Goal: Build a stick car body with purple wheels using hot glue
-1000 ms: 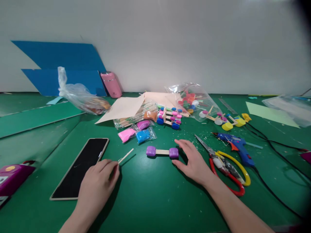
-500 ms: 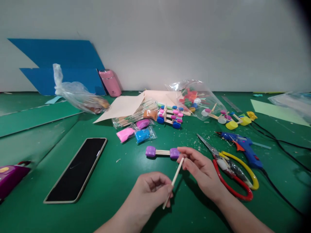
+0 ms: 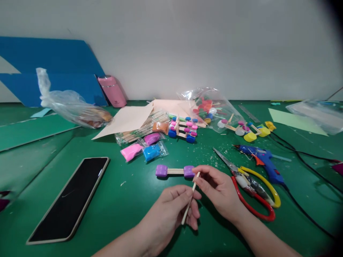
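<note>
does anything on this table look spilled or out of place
Yes: small pale flecks scattered on the green tabletop near the silver-bladed scissors with red and yellow handles. They look like uncleared scraps, but are too small to identify. The slim pale stick being held looks straight.

From where I sit at the controls, a plain, pale grey wall (image 3: 166, 46) fills the upper part of my view, with blue panels (image 3: 66, 53) standing in front of it at the left. Below it I see a broad green tabletop (image 3: 120, 203), scuffed and flecked with white, a straight seam slanting across its left side. The light reads soft to me, leaving a dull sheen on the green.
</note>
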Demonstrator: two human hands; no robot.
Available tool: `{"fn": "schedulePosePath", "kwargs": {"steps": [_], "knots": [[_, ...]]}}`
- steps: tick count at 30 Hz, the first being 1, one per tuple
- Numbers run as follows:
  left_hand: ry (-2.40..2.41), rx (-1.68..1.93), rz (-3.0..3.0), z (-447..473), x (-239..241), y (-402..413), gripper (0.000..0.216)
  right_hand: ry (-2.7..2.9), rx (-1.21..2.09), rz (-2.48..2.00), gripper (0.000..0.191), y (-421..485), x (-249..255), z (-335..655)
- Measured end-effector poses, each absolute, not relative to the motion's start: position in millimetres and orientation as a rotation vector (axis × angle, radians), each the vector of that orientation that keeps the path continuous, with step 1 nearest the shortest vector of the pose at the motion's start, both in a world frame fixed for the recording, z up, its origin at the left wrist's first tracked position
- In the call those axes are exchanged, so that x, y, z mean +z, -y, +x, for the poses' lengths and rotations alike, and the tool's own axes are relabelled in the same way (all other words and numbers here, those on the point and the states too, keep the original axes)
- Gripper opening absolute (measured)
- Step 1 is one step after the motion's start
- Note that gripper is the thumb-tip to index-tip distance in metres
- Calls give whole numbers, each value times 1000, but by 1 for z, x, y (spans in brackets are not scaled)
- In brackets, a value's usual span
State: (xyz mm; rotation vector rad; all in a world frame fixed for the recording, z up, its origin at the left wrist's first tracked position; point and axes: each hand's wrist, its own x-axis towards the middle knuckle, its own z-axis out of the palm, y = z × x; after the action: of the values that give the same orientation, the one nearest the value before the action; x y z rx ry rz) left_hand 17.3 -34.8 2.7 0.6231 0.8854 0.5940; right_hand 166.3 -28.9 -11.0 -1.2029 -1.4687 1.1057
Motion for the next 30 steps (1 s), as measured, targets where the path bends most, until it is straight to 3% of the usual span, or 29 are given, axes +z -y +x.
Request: {"fn": "schedulePosePath", "kwargs": {"steps": [30], "knots": [[-633, 691, 510, 9, -17, 32, 15, 1447, 927, -1219, 23, 28, -21, 169]]}}
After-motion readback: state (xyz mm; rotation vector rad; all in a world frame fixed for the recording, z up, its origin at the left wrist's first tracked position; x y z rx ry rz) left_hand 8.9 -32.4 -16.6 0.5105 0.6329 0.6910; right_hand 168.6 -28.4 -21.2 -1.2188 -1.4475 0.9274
